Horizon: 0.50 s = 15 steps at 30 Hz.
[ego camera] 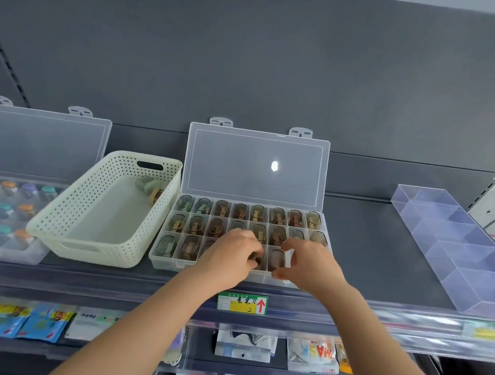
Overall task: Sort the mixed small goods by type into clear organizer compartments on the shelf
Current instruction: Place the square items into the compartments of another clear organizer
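Fingers of left hand (pixel 227 257) pinch brown item (pixel 256 257) over organizer (pixel 161 262) — right hand (pixel 308 265) fingers half-curled, grip unclear.

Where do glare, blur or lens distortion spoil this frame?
Head view: a white glare spot sits on the middle organizer's open lid. Head view: the left organizer and the packets below are blurred. Head view: wide-angle distortion bows the shelf rail towards the edges.

A green price tag (pixel 242 303) sits above hanging packets (pixel 243 345).
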{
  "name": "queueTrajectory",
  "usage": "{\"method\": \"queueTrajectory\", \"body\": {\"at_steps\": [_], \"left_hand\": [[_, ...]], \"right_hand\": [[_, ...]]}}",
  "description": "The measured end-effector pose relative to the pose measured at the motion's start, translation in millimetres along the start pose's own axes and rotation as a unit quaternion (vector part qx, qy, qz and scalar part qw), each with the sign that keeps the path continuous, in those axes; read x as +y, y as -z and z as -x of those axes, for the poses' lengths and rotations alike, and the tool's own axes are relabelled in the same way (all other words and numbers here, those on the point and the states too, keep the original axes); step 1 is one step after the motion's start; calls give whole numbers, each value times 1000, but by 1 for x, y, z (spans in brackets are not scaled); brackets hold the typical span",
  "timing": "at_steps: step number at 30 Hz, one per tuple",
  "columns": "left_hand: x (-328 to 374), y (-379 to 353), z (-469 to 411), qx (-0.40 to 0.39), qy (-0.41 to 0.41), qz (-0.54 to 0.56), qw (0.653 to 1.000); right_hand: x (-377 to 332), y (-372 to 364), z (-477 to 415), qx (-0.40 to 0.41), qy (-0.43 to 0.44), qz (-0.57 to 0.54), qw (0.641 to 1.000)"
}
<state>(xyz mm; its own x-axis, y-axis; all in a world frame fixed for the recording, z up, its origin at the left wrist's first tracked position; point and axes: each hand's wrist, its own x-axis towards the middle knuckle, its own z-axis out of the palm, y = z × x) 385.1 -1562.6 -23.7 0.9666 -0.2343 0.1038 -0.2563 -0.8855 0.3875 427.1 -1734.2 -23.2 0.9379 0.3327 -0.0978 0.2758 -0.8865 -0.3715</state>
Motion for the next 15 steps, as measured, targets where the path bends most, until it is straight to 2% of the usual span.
{"method": "queueTrajectory", "body": {"at_steps": [6,15], "left_hand": [[2,-6,-4,25,10,-30,999],[3,-9,-5,37,28,-40,998]], "right_hand": [[-1,-2,0,35,19,4,999],[-2,-3,-3,20,31,-5,999]]}}
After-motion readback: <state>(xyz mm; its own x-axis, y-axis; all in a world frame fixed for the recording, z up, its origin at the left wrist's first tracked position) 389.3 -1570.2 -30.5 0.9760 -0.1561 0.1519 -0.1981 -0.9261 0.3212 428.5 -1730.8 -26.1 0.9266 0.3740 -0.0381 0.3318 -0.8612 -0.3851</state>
